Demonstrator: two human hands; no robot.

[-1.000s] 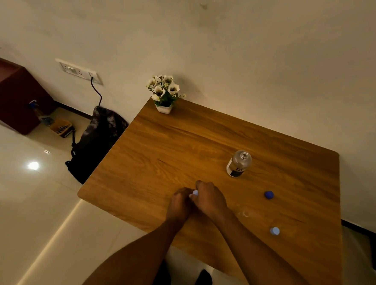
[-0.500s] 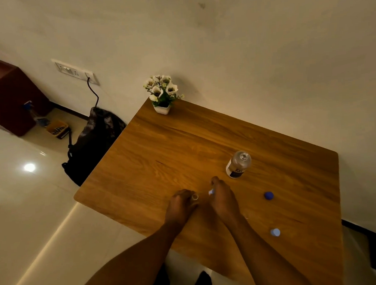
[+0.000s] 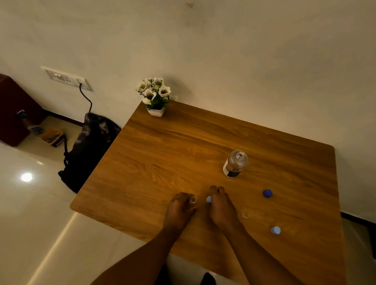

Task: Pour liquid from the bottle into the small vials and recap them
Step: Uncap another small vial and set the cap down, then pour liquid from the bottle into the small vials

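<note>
I see my left hand (image 3: 179,208) pinching an uncapped vial (image 3: 193,200) on the tabletop (image 3: 161,157); my right hand (image 3: 220,206) pinches its pale-blue cap (image 3: 209,199).

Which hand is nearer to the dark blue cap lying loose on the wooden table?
Right. The right hand, holding a light blue cap, sits directly beside the dark blue cap; the left hand, holding the small clear vial, lies beyond it.
</note>
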